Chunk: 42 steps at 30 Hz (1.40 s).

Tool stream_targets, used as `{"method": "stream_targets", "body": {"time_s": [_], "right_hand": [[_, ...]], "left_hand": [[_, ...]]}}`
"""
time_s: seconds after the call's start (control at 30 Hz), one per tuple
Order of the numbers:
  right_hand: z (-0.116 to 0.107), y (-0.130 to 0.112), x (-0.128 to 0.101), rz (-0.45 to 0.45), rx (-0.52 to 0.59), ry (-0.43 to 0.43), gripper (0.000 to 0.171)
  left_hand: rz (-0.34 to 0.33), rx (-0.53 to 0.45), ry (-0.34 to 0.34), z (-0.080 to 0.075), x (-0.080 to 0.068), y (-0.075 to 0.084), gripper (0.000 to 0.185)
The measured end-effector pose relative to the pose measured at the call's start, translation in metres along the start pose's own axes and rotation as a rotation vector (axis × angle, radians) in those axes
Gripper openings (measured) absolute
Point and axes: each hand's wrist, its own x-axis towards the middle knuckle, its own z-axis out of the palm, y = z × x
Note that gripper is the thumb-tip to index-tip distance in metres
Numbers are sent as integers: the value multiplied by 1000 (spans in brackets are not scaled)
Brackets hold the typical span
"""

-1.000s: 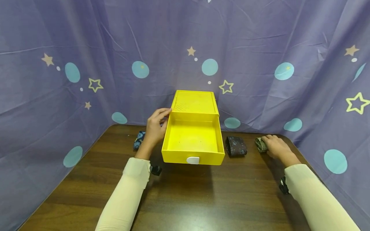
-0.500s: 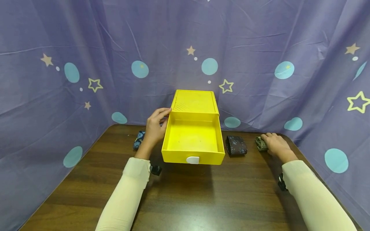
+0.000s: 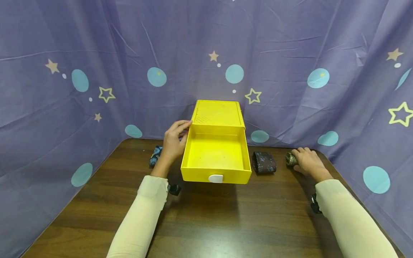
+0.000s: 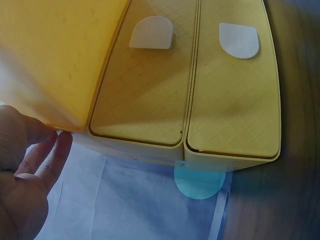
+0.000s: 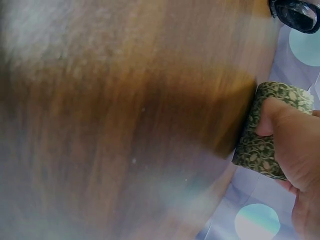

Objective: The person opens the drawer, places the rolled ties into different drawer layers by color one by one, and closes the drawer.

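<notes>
Green patterned roll [image 3: 291,159], one. Head view: at the far right of the counter [image 3: 271,215], in the right hand [image 3: 308,163], its coiled end showing toward the camera. Change noted: half a second ago its flatter side showed; it has since turned slightly within the fingers. Judged meaning: a grip is established and the roll is being handled, no longer merely reached for. Left hand [image 3: 174,141], one: unmoved, fingers mostly extended, tips resting against the left side of the yellow drawer unit [image 3: 217,113]. Upper drawer [image 3: 216,154], one, white handle: pulled well out; on its floor only small specks show. Dark bundle [image 3: 264,163], one: on the counter, between unit and right hand. Blue floral bundle [image 3: 155,156], one: on the counter at left, partly behind the left wrist.

Left wrist view: two lower drawers [image 4: 145,90], pushed in, one white handle each; contents cannot be seen. Thumb and fingers lie at the unit's edge, curled round nothing.

Right wrist view: right hand clamped on the roll, thumb pressed across its near face, other fingers mostly hidden behind. Roll at the counter's far edge; whether touching or lifted, cannot tell. Black object [image 5: 297,14], one, cut off by the frame: unidentified.
</notes>
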Motion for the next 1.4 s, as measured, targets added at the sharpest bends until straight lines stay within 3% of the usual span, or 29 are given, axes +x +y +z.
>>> {"method": "stream_targets", "body": {"time_s": [0.27,0.43,0.8,1.07,1.23,1.4], "right_hand": [[-1,0,1,34,7,19,52],[-8,-2,5,57,7,79,52],[-57,-13,16,5,-21,260,47],[-95,-25,27,-70,-41,428,46],[-114,-33,32,-166,-56,568,45],[-127,-40,36,-255,-87,649,45]], "left_hand": [[-4,14,-4,0,-1,1,36],[-3,16,0,0,0,1,36],[-16,23,-13,0,-1,3,36],[-15,22,-8,-2,-1,2,36],[-28,24,-16,-2,-1,3,36],[-25,25,-17,-1,-1,4,36]]}}
